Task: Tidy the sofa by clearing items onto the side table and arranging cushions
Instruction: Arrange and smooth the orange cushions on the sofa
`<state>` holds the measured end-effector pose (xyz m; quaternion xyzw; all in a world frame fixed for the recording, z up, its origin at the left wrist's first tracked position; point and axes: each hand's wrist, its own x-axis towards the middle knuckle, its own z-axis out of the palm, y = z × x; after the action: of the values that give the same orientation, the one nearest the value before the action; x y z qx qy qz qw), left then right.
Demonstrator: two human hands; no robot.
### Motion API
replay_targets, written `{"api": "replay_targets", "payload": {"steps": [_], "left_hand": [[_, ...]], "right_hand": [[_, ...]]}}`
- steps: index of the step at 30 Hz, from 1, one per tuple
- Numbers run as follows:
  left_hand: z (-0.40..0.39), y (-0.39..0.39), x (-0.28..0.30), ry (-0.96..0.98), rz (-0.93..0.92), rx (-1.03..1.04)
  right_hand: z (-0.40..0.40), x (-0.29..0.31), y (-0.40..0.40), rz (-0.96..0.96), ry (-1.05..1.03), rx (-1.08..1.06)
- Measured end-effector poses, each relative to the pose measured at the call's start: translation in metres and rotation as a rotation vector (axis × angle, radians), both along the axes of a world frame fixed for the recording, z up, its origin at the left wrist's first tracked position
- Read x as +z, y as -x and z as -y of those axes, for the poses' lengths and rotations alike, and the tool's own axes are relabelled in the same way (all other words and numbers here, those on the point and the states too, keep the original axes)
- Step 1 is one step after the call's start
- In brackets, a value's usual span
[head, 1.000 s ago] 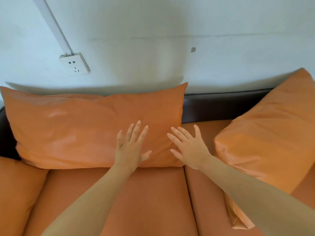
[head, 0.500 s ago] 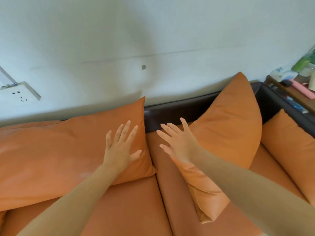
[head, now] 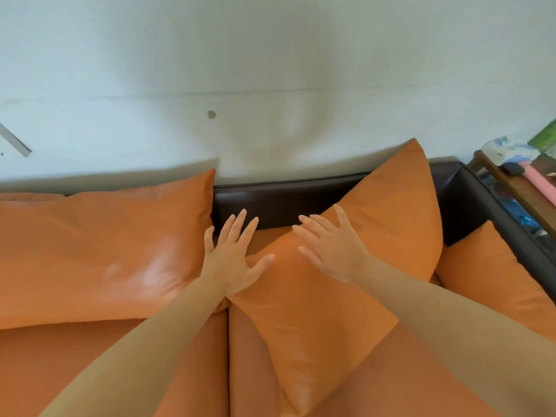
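Observation:
A long orange cushion (head: 99, 251) leans against the sofa's dark backrest (head: 279, 203) on the left. A second orange cushion (head: 376, 236) stands tilted on one corner in the middle, its top corner against the wall. My left hand (head: 233, 254) is spread flat with straight fingers over the gap between the two cushions, its thumb on the tilted one. Over the tilted cushion's left edge lies my right hand (head: 331, 245), fingers straight. Neither hand holds anything. A third orange cushion (head: 493, 278) leans at the right arm.
The orange seat (head: 186, 371) has a seam down the middle. A wooden side table (head: 517, 188) at the right holds a pink item (head: 538, 183), a dark small object and packets. The sofa's dark arm (head: 487, 212) stands between the seat and the table. White wall behind.
The view has swung right. Both hands have shifted right, off the long cushion's face and onto the tilted middle cushion. The wall socket has left the view.

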<state>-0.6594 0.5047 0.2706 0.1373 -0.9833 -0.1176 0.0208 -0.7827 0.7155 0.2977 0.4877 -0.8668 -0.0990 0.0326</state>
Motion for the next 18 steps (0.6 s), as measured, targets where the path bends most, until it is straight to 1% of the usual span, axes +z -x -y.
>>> {"api": "replay_targets", "payload": {"steps": [3, 7, 11, 13, 15, 18], "left_hand": [[-0.025, 0.005, -0.006, -0.004, 0.043, 0.020], [-0.037, 0.014, -0.010, -0.116, 0.078, 0.026], [-0.043, 0.028, -0.014, -0.188, 0.093, 0.034], [-0.047, 0.036, -0.015, -0.273, 0.143, 0.009], [-0.051, 0.043, -0.015, -0.361, 0.208, 0.003], [-0.060, 0.053, -0.015, -0.339, 0.233, 0.018]], "right_hand": [[-0.021, -0.002, 0.017, 0.015, -0.015, -0.012], [-0.036, -0.007, 0.032, 0.046, -0.016, -0.014], [-0.046, -0.011, 0.039, 0.054, -0.042, 0.007], [-0.050, -0.011, 0.039, 0.090, -0.046, -0.037], [-0.057, -0.014, 0.043, 0.149, -0.012, -0.136], [-0.068, -0.015, 0.055, 0.209, -0.019, -0.229]]}}
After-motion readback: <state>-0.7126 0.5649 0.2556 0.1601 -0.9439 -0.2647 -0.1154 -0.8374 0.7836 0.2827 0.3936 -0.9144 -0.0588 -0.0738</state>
